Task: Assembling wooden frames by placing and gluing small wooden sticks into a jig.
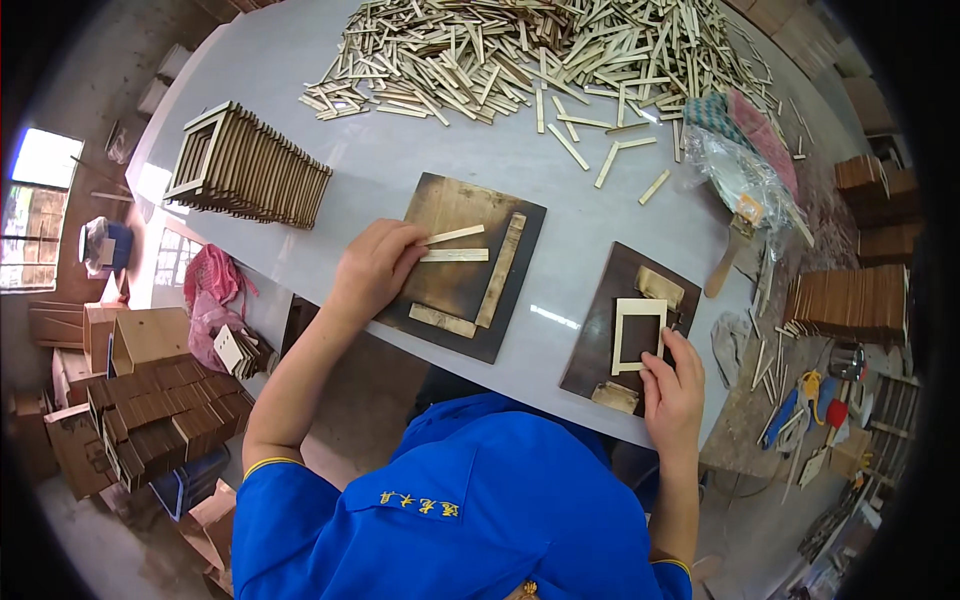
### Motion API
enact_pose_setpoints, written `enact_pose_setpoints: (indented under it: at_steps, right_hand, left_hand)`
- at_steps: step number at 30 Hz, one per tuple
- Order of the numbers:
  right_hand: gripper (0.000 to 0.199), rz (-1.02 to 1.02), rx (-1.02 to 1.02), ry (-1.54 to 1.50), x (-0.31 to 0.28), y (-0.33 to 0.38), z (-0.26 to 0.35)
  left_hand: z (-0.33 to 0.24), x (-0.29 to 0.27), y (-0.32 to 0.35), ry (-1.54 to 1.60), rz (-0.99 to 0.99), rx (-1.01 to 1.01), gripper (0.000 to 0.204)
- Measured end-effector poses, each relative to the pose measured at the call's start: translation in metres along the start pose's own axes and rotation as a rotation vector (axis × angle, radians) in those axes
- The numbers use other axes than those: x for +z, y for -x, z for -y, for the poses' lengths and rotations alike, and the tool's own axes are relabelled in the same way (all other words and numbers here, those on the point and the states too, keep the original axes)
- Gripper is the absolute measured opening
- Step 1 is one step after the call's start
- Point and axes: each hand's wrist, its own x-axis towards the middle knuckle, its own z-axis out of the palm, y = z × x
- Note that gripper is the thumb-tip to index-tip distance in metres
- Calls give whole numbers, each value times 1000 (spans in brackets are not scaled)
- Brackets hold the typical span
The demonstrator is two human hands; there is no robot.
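My left hand (374, 264) is closed, pinching the near ends of two pale wooden strips (458, 256) that fan apart. They hang over a dark square board (490, 340), on which two wooden stop bars (502, 270) form a corner. My right hand (676, 384) grips the lower right corner of a small pale rectangular wooden frame (620, 340) between thumb and fingers. That frame lies on a second dark board (585, 365), between two worn wooden blocks (614, 397). Part of its right side is hidden by my fingers.
A big heap of loose wooden strips (470, 60) covers the table's far side. At the left stands a row of stacked frames (250, 165). A brush (735, 245), plastic wrap and cloths (740, 130) lie at the right. Brown stacks (850, 300) stand beyond the right edge.
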Motion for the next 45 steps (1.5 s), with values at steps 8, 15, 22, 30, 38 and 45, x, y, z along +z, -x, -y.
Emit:
enact_pose_setpoints:
  at_steps: [8,15,22,30,38,45]
  right_hand:
    - [18,-37,49,-26,6,4,15]
    - [18,-50,70,31,4,4,21]
    - [18,-79,101,-5,6,8,16]
    - [19,-132,148,-126,11,11,7]
    - [18,-173,144,-165,14,4,-1]
    - [19,-157,133,-190,14,2,-5]
  left_hand:
    - [-12,4,-3,-17,-81,36,22]
    - [-53,19,-23,-29,-111,194,25]
    - [-123,53,-29,455,175,-48,24]
    - [-200,81,-35,832,439,-223,25]
    - [-200,87,-41,910,446,-391,22]
    - [-197,96,-40,889,339,-343,21]
